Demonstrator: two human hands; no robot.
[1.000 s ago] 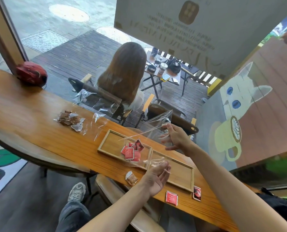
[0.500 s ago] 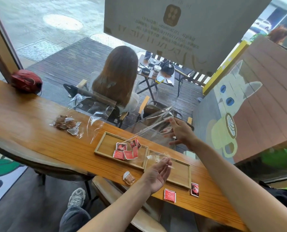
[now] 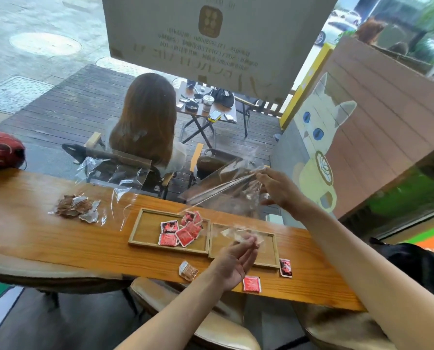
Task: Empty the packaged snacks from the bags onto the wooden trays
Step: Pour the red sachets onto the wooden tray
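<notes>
My right hand (image 3: 279, 190) pinches the clear bag (image 3: 226, 190) aloft by its edge. My left hand (image 3: 236, 258) is loosely spread, its fingertips (image 3: 252, 239) brushing the bag's lower end above the right tray (image 3: 274, 251). Left of those fingertips, red packets (image 3: 183, 229) fill the left tray (image 3: 145, 228). Nearer than them, stray packets (image 3: 252, 284) lie on the counter (image 3: 34, 231); far left sits a second bag (image 3: 78, 207).
</notes>
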